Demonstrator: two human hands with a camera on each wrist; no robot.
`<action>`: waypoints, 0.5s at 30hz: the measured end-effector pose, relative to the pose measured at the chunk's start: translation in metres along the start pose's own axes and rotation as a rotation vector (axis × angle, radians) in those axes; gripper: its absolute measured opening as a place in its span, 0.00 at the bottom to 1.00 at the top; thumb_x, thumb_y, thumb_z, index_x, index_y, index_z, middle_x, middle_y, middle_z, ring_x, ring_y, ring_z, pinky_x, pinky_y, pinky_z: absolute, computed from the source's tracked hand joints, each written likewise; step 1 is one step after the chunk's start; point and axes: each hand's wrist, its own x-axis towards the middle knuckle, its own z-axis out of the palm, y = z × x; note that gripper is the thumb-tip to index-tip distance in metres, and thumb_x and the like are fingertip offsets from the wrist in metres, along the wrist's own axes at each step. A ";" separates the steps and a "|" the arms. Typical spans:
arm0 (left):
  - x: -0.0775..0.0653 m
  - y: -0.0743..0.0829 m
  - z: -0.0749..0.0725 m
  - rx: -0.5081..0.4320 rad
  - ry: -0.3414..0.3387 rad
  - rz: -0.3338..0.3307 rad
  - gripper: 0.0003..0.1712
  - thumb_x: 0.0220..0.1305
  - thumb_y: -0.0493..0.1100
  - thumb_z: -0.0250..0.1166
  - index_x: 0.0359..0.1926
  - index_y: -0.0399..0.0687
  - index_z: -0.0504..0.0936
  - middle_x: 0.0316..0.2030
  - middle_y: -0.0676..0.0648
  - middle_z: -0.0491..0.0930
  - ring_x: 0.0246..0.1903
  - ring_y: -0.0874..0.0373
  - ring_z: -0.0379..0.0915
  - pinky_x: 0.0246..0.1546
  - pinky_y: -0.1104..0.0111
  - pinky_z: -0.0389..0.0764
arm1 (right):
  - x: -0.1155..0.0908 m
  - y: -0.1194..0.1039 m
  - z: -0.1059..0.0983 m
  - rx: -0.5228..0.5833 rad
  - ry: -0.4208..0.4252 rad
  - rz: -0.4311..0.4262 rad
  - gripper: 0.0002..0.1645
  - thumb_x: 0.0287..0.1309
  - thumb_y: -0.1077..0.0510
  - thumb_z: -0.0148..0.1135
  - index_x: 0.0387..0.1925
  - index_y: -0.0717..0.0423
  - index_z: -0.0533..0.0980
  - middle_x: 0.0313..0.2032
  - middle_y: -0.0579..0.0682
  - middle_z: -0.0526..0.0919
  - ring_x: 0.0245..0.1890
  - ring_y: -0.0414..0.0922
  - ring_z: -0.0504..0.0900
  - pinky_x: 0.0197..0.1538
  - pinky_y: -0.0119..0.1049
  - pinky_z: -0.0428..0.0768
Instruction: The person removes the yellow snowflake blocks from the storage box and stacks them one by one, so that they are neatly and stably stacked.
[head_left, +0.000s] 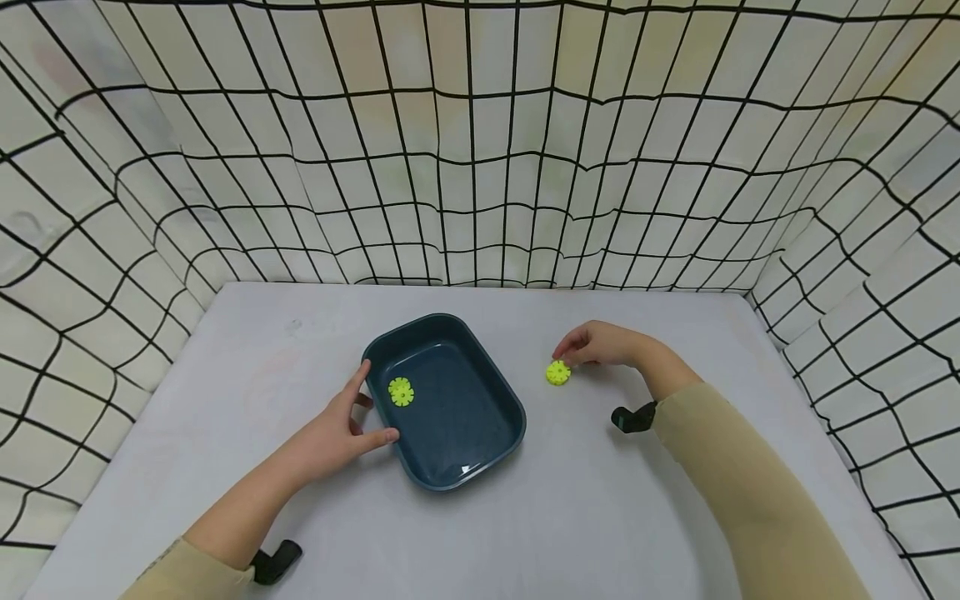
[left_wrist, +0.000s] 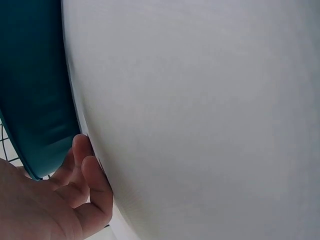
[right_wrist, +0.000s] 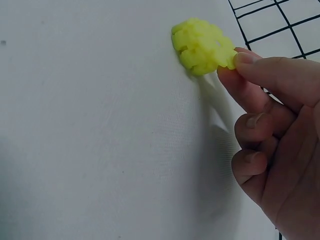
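We are viewing a black grid [head_left: 470,97] that is rising behind the work area and along both its sides. Within it, we are seeing a white table [head_left: 600,517]. A dark blue tray [head_left: 457,408] is sitting on the table, turned at an angle to the back edge. At the tray's left side, the left hand [head_left: 341,429] is resting with thumb and index finger spread apart, both tips touching the rim. To the right of the tray and apart from it, the right hand [head_left: 609,343] is pinching, thumb and index finger clamped on the edge of a yellow disc [head_left: 558,372]. We are not able to tell whether this disc is touching the table. A second disc [head_left: 401,392], similarly coloured, is lying inside the tray, near its left wall.
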 end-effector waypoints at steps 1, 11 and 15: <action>0.000 0.000 0.000 0.002 0.001 0.000 0.69 0.55 0.63 0.72 0.79 0.53 0.31 0.59 0.35 0.69 0.35 0.54 0.71 0.31 0.64 0.75 | 0.000 0.000 0.000 0.001 0.002 -0.001 0.14 0.64 0.51 0.65 0.49 0.48 0.84 0.33 0.46 0.77 0.34 0.45 0.70 0.38 0.38 0.68; 0.000 0.000 -0.001 0.001 0.000 0.004 0.69 0.56 0.63 0.72 0.79 0.53 0.31 0.59 0.35 0.69 0.36 0.54 0.71 0.31 0.63 0.75 | 0.004 0.005 0.003 0.032 0.007 -0.017 0.15 0.64 0.51 0.65 0.49 0.50 0.84 0.31 0.46 0.75 0.32 0.44 0.69 0.36 0.36 0.67; 0.000 0.000 -0.001 0.000 0.000 0.004 0.69 0.56 0.63 0.72 0.79 0.53 0.31 0.59 0.35 0.69 0.36 0.54 0.71 0.32 0.63 0.75 | 0.004 0.005 0.004 0.052 0.008 -0.011 0.14 0.64 0.52 0.65 0.49 0.50 0.84 0.31 0.46 0.76 0.31 0.44 0.69 0.35 0.36 0.67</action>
